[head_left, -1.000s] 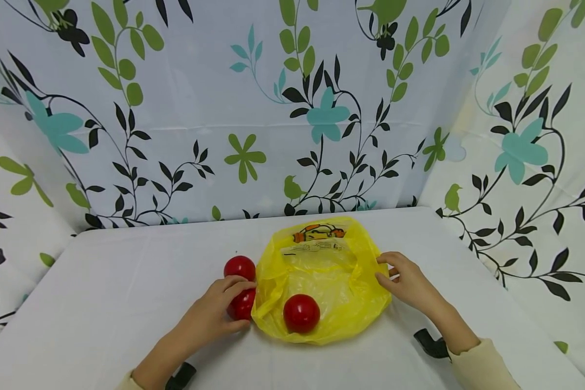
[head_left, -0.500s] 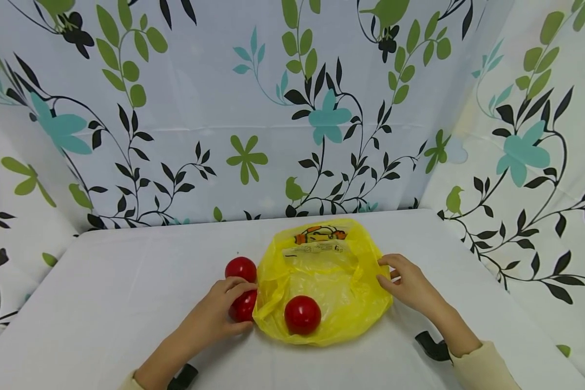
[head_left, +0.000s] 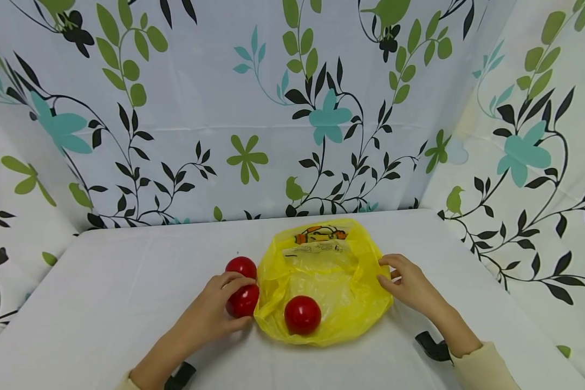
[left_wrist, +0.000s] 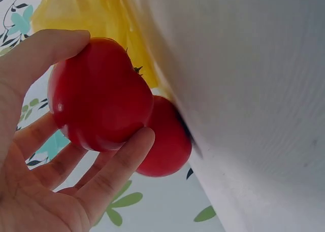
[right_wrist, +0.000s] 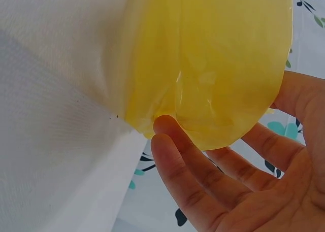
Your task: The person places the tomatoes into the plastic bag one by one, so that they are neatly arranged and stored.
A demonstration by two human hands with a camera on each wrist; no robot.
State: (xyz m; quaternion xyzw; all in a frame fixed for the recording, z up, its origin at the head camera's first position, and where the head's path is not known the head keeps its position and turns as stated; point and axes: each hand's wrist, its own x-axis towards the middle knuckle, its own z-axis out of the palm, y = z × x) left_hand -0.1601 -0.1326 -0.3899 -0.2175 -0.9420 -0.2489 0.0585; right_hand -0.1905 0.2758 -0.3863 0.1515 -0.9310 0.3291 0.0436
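Observation:
My left hand (head_left: 212, 306) grips a red tomato (head_left: 244, 301) just left of a yellow plastic bag (head_left: 331, 276). In the left wrist view, the thumb is across the top of this tomato (left_wrist: 99, 97), with fingers along its side and underneath. Another tomato (head_left: 241, 266) sits right behind the held one, against the bag's left side. A third tomato (head_left: 303, 314) lies in the front part of the spread bag. On the far side, my right hand (head_left: 411, 284) holds the bag's right edge. The right wrist view shows the bag (right_wrist: 218, 64) hiding its thumb tip and some fingertips.
A white-covered table (head_left: 141, 281) spreads under everything. Patterned curtains (head_left: 190, 108) with leaves and flowers stand along the back and sides. Black wrist mounts (head_left: 433, 345) sit beside both forearms, close to the tabletop.
The left hand's fingers have shifted slightly back and left, and more of the gripped tomato shows. The right hand and bag have stayed in place; the head view has shifted a little.

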